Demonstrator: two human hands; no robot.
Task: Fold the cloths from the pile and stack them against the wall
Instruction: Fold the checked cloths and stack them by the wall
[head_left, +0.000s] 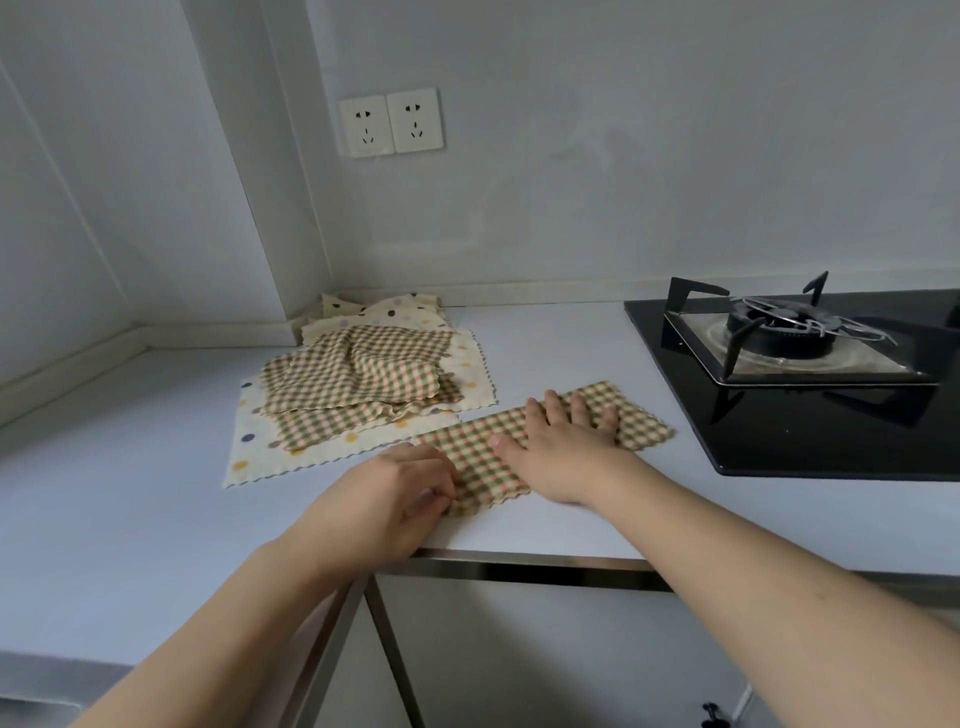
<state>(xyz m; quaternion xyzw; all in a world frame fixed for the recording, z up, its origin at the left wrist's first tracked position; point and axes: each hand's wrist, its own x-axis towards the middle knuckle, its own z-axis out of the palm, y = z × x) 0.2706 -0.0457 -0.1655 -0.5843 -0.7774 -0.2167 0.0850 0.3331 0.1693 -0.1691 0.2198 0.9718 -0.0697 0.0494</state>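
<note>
A checked cloth (641, 415), folded into a long strip, lies on the white counter (130, 519) in front of me. My right hand (563, 447) lies flat on its middle with fingers spread. My left hand (400, 493) pinches the strip's near left end with curled fingers. Behind and to the left sits the pile (358, 384): crumpled checked cloths on a cream polka-dot cloth (249, 457) spread flat. More dotted cloth (384, 306) lies at the wall corner behind the pile.
A black gas hob (805, 374) with a burner and pan support takes up the counter's right side. Two wall sockets (389, 122) sit above the pile. The counter's front edge (519, 558) runs just below my hands, with cabinet doors underneath.
</note>
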